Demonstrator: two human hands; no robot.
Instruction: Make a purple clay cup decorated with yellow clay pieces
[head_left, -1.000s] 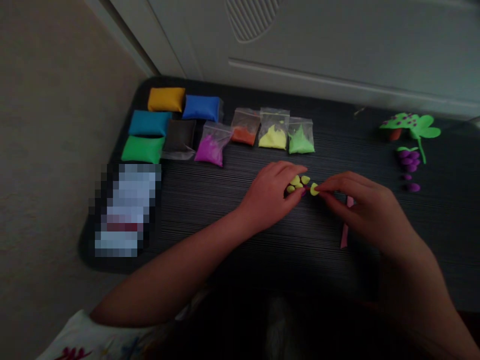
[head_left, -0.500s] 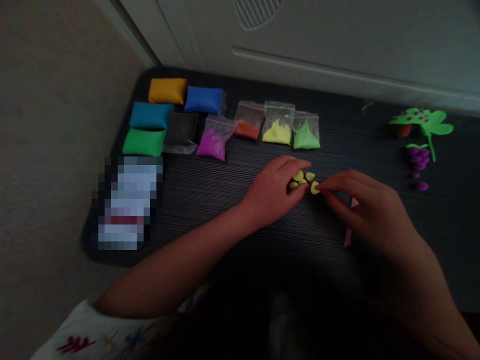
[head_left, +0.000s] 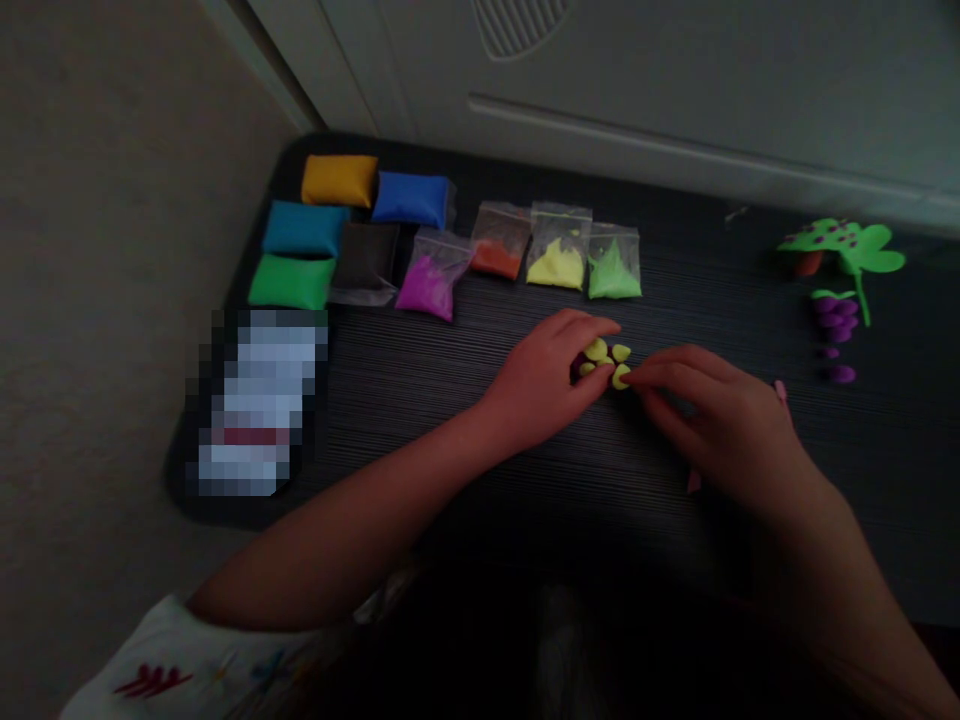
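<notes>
My left hand (head_left: 551, 375) is curved round a dark purple clay piece (head_left: 576, 366), thumb on the near side and fingers on the far side. Several small yellow clay pieces (head_left: 597, 350) sit on the purple clay, partly hidden by my left thumb. With fingertips pinched, my right hand (head_left: 712, 410) holds a yellow clay petal (head_left: 621, 377) against the clay's right edge, close to my left thumb tip. Under my right hand lies something flat and pink (head_left: 694, 482), mostly covered.
Bags of coloured clay, among them yellow (head_left: 556, 265), light green (head_left: 614, 272) and purple (head_left: 427, 288), line the table's far left. A blurred-out phone-like object (head_left: 259, 400) lies at left. Green clay leaves (head_left: 874, 247) and purple clay balls (head_left: 836, 315) stand at right.
My right hand has shifted slightly left, bringing the yellow petal closer in against the purple clay. A pink end now shows to the right of my right hand. My left hand has hardly moved.
</notes>
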